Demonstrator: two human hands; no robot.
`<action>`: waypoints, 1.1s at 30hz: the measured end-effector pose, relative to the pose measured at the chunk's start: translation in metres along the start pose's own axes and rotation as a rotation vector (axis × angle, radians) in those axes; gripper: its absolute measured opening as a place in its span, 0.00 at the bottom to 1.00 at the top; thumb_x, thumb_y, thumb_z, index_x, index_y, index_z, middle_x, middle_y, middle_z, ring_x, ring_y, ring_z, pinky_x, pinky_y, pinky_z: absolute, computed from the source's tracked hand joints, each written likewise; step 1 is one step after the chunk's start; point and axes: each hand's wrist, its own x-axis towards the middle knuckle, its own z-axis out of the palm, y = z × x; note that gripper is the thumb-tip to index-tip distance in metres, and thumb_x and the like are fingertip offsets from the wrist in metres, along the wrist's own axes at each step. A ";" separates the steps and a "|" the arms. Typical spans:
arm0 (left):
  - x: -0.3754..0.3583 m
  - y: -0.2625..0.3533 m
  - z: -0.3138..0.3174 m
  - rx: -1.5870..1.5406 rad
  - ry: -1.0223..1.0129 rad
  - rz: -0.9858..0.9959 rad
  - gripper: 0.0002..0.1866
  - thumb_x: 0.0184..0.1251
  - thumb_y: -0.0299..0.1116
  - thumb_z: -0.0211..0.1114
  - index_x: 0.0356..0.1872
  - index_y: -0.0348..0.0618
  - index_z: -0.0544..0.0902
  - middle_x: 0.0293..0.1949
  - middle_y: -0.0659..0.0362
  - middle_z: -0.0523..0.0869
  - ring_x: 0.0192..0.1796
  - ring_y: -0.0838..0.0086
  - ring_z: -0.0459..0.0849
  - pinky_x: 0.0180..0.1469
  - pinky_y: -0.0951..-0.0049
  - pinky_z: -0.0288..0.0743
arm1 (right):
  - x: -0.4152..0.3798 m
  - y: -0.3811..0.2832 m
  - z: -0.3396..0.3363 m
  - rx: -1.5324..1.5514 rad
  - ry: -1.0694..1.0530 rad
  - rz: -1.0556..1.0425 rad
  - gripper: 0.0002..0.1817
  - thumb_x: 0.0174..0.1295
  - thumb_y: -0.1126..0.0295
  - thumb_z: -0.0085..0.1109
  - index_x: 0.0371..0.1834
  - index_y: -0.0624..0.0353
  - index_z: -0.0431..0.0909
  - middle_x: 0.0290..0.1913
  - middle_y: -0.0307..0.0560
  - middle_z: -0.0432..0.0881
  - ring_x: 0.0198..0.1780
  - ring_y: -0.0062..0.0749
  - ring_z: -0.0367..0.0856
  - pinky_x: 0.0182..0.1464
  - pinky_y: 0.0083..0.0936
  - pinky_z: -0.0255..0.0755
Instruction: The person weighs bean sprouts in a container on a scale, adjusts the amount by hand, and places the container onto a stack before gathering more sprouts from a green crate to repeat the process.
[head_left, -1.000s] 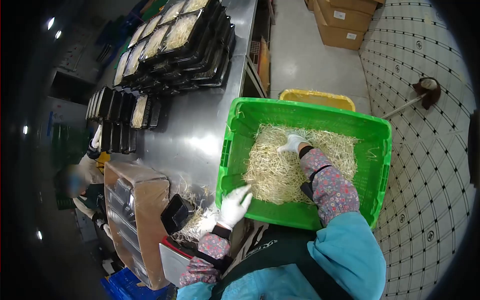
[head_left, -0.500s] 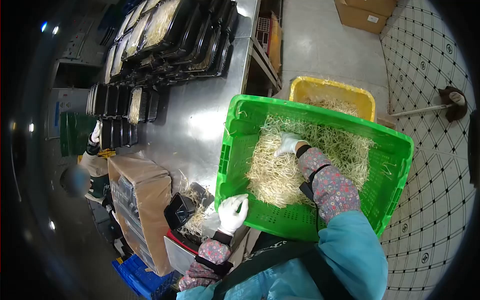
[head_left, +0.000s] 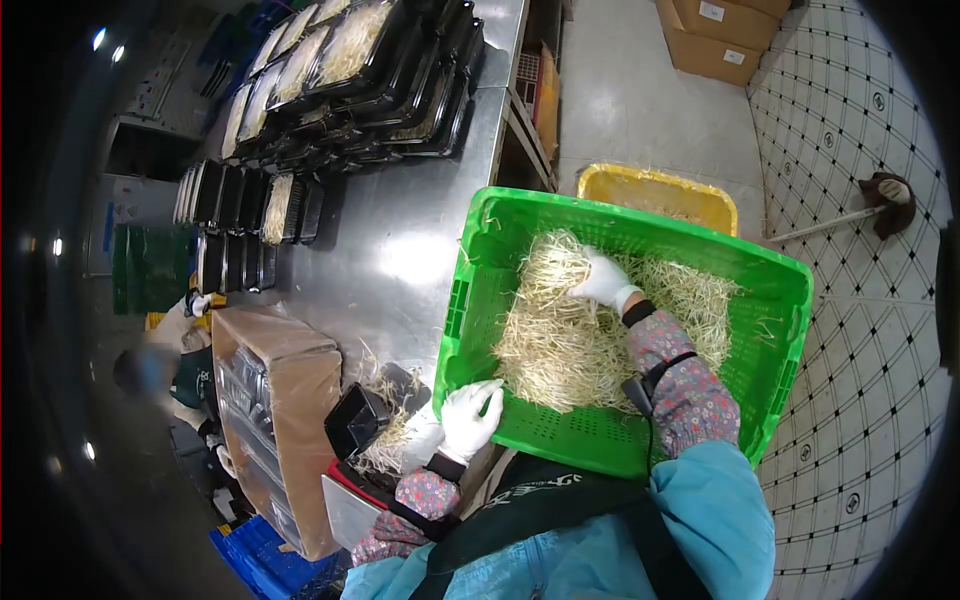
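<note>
A green crate (head_left: 640, 213) with slotted sides stands tilted in front of me, holding a heap of pale bean sprouts (head_left: 555, 350). My right hand (head_left: 605, 280), in a white glove, is inside it with fingers curled into a raised clump at the heap's upper part; the fingertips are partly hidden by sprouts. At the crate's near left corner, my left hand (head_left: 468, 420), also gloved, grips the rim. Just left of that hand lie a black plastic tray (head_left: 356, 420) and loose sprouts on a scale-like stand (head_left: 352, 510).
Filled black trays (head_left: 350, 60) are stacked on the steel table (head_left: 400, 240). A yellow crate (head_left: 660, 185) sits behind the green one. A bagged carton (head_left: 290, 400) stands left, beside a co-worker (head_left: 185, 370). Brown boxes (head_left: 720, 40) and a long-handled tool (head_left: 885, 205) are at right.
My right hand has moved slightly up and right, and sprouts at the upper left of the heap are lifted into a clump. My left hand stays at the crate corner. The view has shifted slightly.
</note>
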 end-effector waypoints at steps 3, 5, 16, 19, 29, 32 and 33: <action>0.003 0.003 -0.004 -0.034 0.022 -0.003 0.11 0.61 0.29 0.70 0.45 0.47 0.86 0.42 0.58 0.89 0.41 0.65 0.87 0.45 0.66 0.78 | -0.036 -0.027 -0.041 -0.015 0.036 -0.173 0.52 0.40 0.48 0.76 0.69 0.64 0.67 0.58 0.64 0.80 0.58 0.52 0.80 0.62 0.35 0.72; 0.003 0.003 -0.007 -0.143 0.018 -0.068 0.15 0.62 0.29 0.69 0.50 0.44 0.85 0.47 0.53 0.88 0.48 0.59 0.86 0.53 0.65 0.79 | -0.070 -0.055 -0.044 0.045 -0.013 -0.210 0.52 0.41 0.47 0.76 0.70 0.61 0.66 0.59 0.63 0.79 0.58 0.52 0.80 0.62 0.35 0.72; 0.079 -0.007 -0.003 -0.248 -0.415 0.018 0.44 0.56 0.37 0.74 0.74 0.39 0.62 0.71 0.44 0.67 0.74 0.54 0.65 0.75 0.61 0.59 | -0.120 -0.011 -0.015 -0.276 -0.269 -0.282 0.72 0.37 0.45 0.81 0.82 0.43 0.37 0.81 0.58 0.48 0.79 0.59 0.48 0.76 0.52 0.51; 0.112 -0.013 0.030 -0.060 -0.620 0.205 0.56 0.48 0.44 0.79 0.76 0.39 0.55 0.74 0.42 0.61 0.76 0.48 0.58 0.76 0.58 0.56 | -0.111 -0.002 -0.025 -0.232 -0.285 -0.135 0.74 0.37 0.44 0.82 0.82 0.47 0.34 0.80 0.62 0.46 0.79 0.59 0.48 0.76 0.52 0.50; 0.122 -0.030 0.113 0.154 -1.043 0.134 0.83 0.21 0.47 0.90 0.80 0.55 0.34 0.78 0.35 0.45 0.74 0.36 0.59 0.73 0.48 0.61 | -0.121 -0.014 0.031 -0.455 -0.278 0.030 0.72 0.42 0.53 0.79 0.81 0.57 0.29 0.78 0.63 0.51 0.73 0.58 0.60 0.69 0.44 0.65; 0.121 -0.020 0.117 0.223 -1.063 0.028 0.81 0.26 0.40 0.88 0.79 0.52 0.33 0.75 0.33 0.51 0.67 0.36 0.70 0.68 0.54 0.70 | -0.115 -0.009 0.034 -0.355 -0.285 0.080 0.59 0.50 0.65 0.69 0.80 0.59 0.36 0.72 0.64 0.63 0.62 0.55 0.74 0.60 0.41 0.73; 0.119 -0.016 0.120 0.265 -1.019 0.023 0.70 0.34 0.38 0.84 0.79 0.47 0.42 0.68 0.33 0.66 0.59 0.40 0.79 0.60 0.56 0.77 | -0.112 -0.006 0.034 -0.301 -0.344 0.139 0.51 0.54 0.70 0.62 0.80 0.61 0.42 0.67 0.65 0.70 0.56 0.54 0.80 0.56 0.40 0.76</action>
